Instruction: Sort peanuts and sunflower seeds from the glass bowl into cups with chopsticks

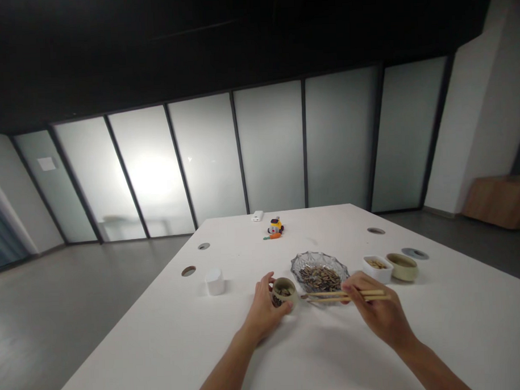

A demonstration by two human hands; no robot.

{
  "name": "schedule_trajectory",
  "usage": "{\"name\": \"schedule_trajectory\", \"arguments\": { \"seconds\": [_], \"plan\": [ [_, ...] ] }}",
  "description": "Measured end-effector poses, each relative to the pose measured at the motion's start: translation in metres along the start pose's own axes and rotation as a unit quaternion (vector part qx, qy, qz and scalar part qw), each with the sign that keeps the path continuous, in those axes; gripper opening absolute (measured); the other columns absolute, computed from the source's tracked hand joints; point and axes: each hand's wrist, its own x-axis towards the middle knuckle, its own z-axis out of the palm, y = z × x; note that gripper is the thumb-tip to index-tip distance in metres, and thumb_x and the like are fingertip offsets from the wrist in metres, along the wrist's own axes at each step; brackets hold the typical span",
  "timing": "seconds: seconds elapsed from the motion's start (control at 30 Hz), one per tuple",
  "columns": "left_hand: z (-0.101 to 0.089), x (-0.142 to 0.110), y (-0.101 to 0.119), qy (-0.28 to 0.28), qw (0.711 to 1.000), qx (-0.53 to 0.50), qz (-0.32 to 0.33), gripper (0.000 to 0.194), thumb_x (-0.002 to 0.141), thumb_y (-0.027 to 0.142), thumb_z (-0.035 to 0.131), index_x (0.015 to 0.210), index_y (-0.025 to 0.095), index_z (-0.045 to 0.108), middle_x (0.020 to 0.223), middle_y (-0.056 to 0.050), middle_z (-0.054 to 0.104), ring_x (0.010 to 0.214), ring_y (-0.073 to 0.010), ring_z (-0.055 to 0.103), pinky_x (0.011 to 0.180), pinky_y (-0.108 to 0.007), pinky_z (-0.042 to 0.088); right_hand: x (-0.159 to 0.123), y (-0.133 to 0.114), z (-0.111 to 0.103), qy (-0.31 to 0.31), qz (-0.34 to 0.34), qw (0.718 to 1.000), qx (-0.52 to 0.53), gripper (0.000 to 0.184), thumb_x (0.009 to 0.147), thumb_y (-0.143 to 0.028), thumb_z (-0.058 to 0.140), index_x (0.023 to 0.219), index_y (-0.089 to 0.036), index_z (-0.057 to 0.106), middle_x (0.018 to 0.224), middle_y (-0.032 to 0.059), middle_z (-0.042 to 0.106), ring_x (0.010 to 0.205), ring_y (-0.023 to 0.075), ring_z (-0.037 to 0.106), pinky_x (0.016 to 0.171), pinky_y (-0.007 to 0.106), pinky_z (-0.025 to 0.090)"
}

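My left hand (266, 305) is wrapped round a small olive-green cup (291, 299), tilted so that its mouth faces me and to the right. Some seeds (282, 291) show inside it. In my right hand (377, 310) is a pair of wooden chopsticks (332, 296), pointing left. Their tips are close to the cup's right side, and a small dark piece, likely a seed, appears at them. Just behind the chopsticks stands a clear cut-glass bowl (300, 261) holding many striped seeds (320, 278).
Right of the glass bowl are a white square dish (382, 276) with pale pieces and an olive-green bowl (405, 269). A white cup-like object (214, 282) stands at left. Farther back lie a yellow toy vehicle (276, 224), an orange toy carrot (273, 236) and a white device (257, 216). The white table (162, 329) has round holes.
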Motion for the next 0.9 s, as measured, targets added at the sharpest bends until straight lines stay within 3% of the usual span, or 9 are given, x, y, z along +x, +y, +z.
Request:
{"name": "schedule_trajectory", "arguments": {
  "seconds": [0.33,0.67,0.9],
  "plan": [
    [0.0,-0.001,0.003,0.009,1.0,0.006,-0.01,0.086,0.076,0.025,0.078,0.152,0.014,0.041,0.14,-0.016,0.053,0.126,-0.0282,0.052,0.109,-0.039,0.044,0.0,0.005,0.004,-0.034,0.036,0.999,-0.005,0.056,0.103,-0.061,0.05,0.064,-0.024,0.068,0.064,0.0022,0.065,0.06,0.0174,0.063,0.059,0.028,0.048],
    [0.0,0.001,-0.002,0.025,0.999,0.022,-0.021,0.081,0.078,0.024,0.074,0.152,0.015,0.041,0.144,-0.017,0.051,0.132,-0.0293,0.049,0.111,-0.04,0.045,-0.001,-0.003,0.002,0.02,0.004,1.0,0.023,0.051,0.102,-0.06,0.052,0.068,-0.024,0.065,0.063,0.0011,0.064,0.057,0.0166,0.061,0.055,0.026,0.048],
    [-0.001,-0.001,0.001,0.022,0.999,0.02,-0.015,0.079,0.079,0.026,0.074,0.151,0.014,0.043,0.144,-0.018,0.052,0.133,-0.03,0.049,0.112,-0.04,0.043,0.001,-0.005,0.001,-0.024,0.01,0.999,0.03,0.056,0.101,-0.064,0.05,0.066,-0.023,0.066,0.065,0.0027,0.065,0.059,0.0174,0.062,0.057,0.026,0.049]
  ]
}}
